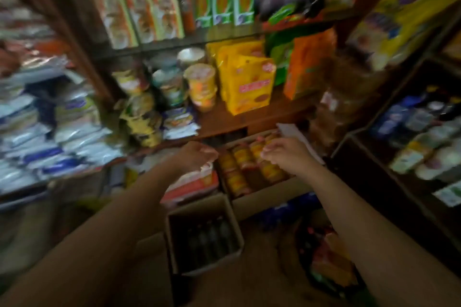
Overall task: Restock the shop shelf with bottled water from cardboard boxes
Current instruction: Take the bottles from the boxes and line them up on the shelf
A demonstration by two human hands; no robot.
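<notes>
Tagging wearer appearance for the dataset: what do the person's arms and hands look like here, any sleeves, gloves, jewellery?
Both forearms are bare right down to the bottom of the frame, so no sleeves show. The left hand and the right hand wear no gloves. No watch, bracelet or ring can be made out at the wrists or fingers, though motion blur could hide something small.

Your two hands reach forward side by side, the left hand (197, 154) at 11 o'clock of the open cardboard box (232, 229) that holds bottles (212, 237) below you. At 1 o'clock of that box, a second box (264, 197) holds jars (243, 157), with your right hand (287, 152) over them. The shelf (239, 119) lies behind, carrying cups (202, 85) left of packets (249, 82).
</notes>
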